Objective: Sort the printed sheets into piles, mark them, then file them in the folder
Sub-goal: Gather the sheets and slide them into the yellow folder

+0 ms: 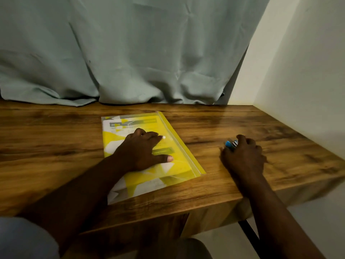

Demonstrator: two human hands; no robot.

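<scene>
Now, yellow zip folder (183, 165) lies flat mid-desk, turned slightly, its near corner close to near edge of desk (56, 146), zip strip along its right side. Through clear cover, printed sheet (130, 124) shows. On folder rests left hand (143, 152), flat, fingers spread wide. Apart to right, blurred right hand (244, 156) curls round pens (231, 144). Wood surface shows left, far and right of folder. At far edge curtain (130, 53), at right edge wall (298, 71).

The folder (182, 165) is of yellow, half-transparent plastic, with a zip strip along its right edge. It lies flat on the table (56, 146), turned a little. The printed sheets (112, 148) are inside and show through the plastic. The markers (231, 143), with blurred blue and black-white ends, stick out of the right hand (244, 157).
</scene>
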